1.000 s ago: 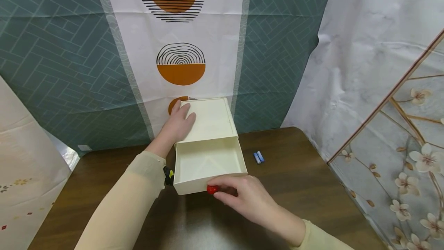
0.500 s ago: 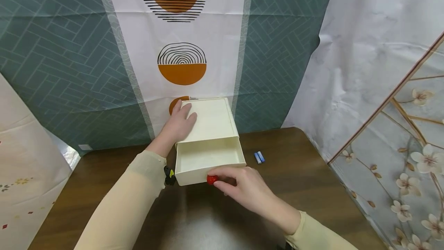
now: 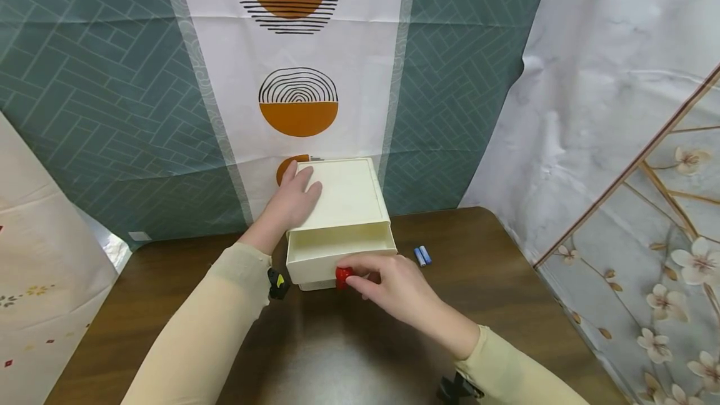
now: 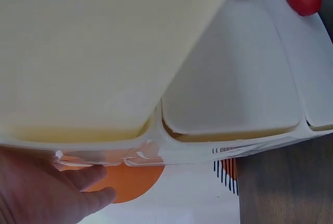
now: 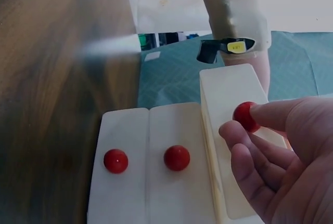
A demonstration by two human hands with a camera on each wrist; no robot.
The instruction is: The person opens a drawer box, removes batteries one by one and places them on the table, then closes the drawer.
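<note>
A small cream drawer cabinet [image 3: 343, 195] stands on the table, its top drawer [image 3: 332, 258] partly pulled out. My right hand [image 3: 396, 289] pinches that drawer's round red knob [image 5: 244, 116] between thumb and fingers. Spread over the top left of the cabinet, my left hand [image 3: 295, 199] rests with fingers fairly straight. The left wrist view shows that hand [image 4: 49, 193] against the cabinet's side. Below the top drawer, the lower drawers [image 5: 125, 193] are pushed in, and red knobs [image 5: 177, 158] stick out from their fronts.
Two blue-and-white batteries [image 3: 422, 255] lie side by side on the dark wooden table [image 3: 461, 280], right of the cabinet. A patterned cloth [image 3: 354, 117] hangs behind the table. Another floral cloth [image 3: 635, 267] hangs along the right side.
The top drawer has slid back into the cabinet, with my right hand moving along on its knob. A lower drawer front and knob now show beneath it. My left hand stays in place.
</note>
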